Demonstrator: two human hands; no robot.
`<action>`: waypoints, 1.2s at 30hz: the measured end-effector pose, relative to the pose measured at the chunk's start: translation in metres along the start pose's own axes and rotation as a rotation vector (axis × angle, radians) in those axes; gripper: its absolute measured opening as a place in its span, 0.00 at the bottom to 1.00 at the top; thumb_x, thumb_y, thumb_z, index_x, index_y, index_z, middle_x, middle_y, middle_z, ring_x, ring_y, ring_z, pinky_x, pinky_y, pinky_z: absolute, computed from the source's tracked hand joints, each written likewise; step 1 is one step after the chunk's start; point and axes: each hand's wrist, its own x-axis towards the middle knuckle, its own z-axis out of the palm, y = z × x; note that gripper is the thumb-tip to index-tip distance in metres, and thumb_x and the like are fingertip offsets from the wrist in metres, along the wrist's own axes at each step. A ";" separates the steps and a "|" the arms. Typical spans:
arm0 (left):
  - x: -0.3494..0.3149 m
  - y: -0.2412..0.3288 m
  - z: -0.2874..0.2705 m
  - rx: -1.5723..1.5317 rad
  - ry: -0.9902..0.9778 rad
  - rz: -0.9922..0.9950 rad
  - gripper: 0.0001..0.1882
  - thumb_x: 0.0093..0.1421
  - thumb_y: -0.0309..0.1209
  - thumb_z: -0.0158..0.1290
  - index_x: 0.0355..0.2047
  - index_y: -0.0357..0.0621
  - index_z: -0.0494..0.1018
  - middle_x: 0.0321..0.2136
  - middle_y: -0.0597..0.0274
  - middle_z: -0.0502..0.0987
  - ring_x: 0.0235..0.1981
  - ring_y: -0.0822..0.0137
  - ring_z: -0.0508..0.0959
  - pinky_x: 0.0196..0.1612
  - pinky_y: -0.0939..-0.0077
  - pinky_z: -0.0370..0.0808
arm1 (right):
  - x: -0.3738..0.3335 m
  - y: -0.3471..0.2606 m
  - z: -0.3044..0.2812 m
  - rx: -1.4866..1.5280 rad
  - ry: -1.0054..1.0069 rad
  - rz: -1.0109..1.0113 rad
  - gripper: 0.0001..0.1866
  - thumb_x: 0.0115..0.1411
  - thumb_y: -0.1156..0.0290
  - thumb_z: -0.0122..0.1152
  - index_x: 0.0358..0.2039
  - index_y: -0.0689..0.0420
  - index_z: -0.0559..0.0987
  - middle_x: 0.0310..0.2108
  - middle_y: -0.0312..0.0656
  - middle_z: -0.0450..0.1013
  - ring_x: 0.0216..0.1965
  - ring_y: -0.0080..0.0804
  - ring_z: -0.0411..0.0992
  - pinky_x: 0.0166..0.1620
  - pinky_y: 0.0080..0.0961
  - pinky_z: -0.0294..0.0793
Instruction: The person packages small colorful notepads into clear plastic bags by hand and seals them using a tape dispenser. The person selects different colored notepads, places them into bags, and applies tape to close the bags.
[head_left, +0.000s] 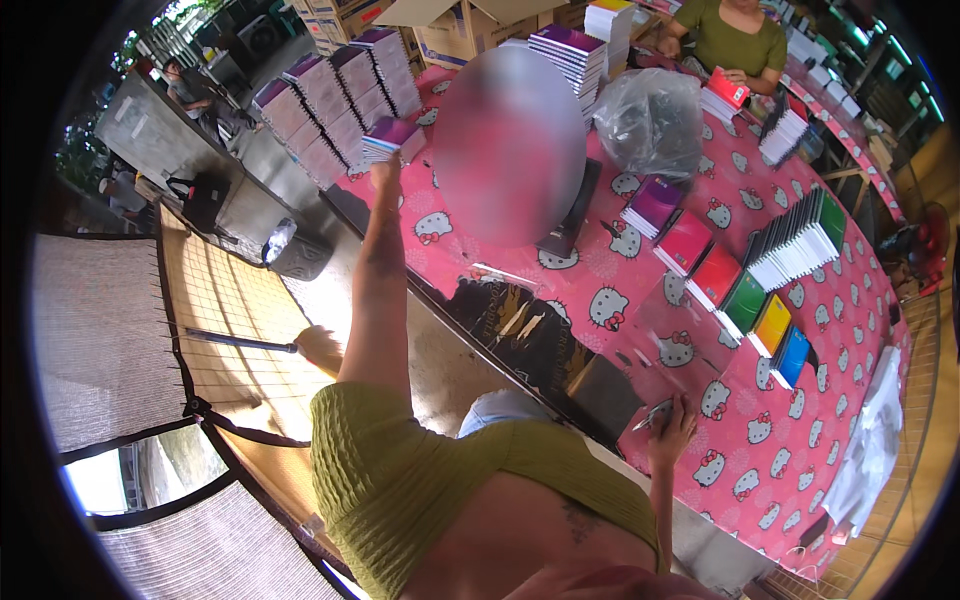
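With my left arm stretched far out, my left hand (384,172) grips a small stack of purple-covered notebooks (390,138) at the table's far left edge. Just beyond it stand tall piles of spiral notebooks (335,105) with purple tops. My right hand (675,430) is low at the table's near edge, its fingers bent around a small dark and shiny object (655,415) whose kind I cannot make out. A blurred oval hides the table's middle. To its right, purple, pink, red, green, yellow and blue notebooks (715,275) lie in a slanting row.
A pink patterned cloth (720,440) covers the table. A clear plastic bag (650,120) lies near a co-worker (735,45), whose hand touches red notebooks (725,92). Green-covered notebooks (798,240) lean at right. Cardboard boxes (450,35) stand behind; a white plastic bag (868,445) lies at the right edge.
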 end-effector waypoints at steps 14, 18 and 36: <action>-0.374 0.075 0.094 0.251 -0.188 1.118 0.25 0.56 0.29 0.59 0.54 0.43 0.70 0.53 0.48 0.68 0.56 0.45 0.67 0.60 0.51 0.60 | 0.004 -0.008 -0.008 -0.013 -0.004 0.066 0.30 0.56 0.62 0.60 0.61 0.52 0.69 0.62 0.44 0.62 0.65 0.47 0.56 0.63 0.50 0.54; -0.485 0.092 0.113 -0.039 -0.749 1.228 0.24 0.57 0.29 0.58 0.55 0.42 0.70 0.53 0.49 0.70 0.55 0.47 0.68 0.58 0.53 0.63 | 0.003 -0.009 -0.012 -0.001 0.087 0.119 0.29 0.56 0.61 0.62 0.59 0.53 0.70 0.60 0.43 0.63 0.64 0.46 0.58 0.62 0.48 0.56; -0.679 0.062 0.359 0.007 -1.006 1.786 0.18 0.55 0.25 0.52 0.47 0.36 0.74 0.30 0.55 0.77 0.37 0.56 0.78 0.46 0.61 0.73 | 0.145 0.225 -0.087 -0.232 0.414 0.148 0.18 0.55 0.77 0.55 0.47 0.53 0.80 0.43 0.41 0.77 0.47 0.42 0.74 0.50 0.39 0.70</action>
